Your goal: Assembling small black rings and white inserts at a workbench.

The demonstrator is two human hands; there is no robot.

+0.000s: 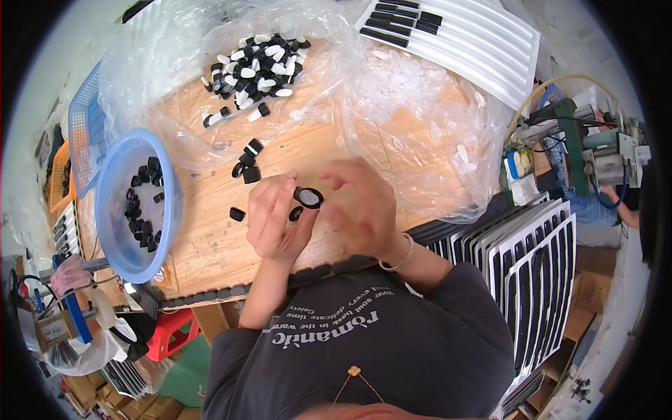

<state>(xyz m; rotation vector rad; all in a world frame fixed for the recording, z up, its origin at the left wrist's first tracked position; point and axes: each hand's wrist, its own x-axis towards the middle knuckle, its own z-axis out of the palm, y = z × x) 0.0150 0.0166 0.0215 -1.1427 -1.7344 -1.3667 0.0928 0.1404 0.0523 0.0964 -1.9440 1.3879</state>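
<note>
Above the wooden table, my left hand [269, 217] pinches a small black oval piece with a pale centre [310, 199] between thumb and fingers. Just right of it is my right hand [364, 203], blurred by motion, its curved fingers apart and nothing visible between them. Under the held piece a black ring [296, 213] lies on the wood, partly hidden by my left hand. Several loose black pieces [250, 173] rest beyond my left hand, and a single black piece [237, 214] sits to its left.
A pile of black and white pieces [255, 70] lies on clear plastic sheeting [329, 77] at the back. On the left stands a blue basin [175, 189] holding black pieces. White trays with black strips [521, 308] lean at right; another white tray [476, 49] lies back right.
</note>
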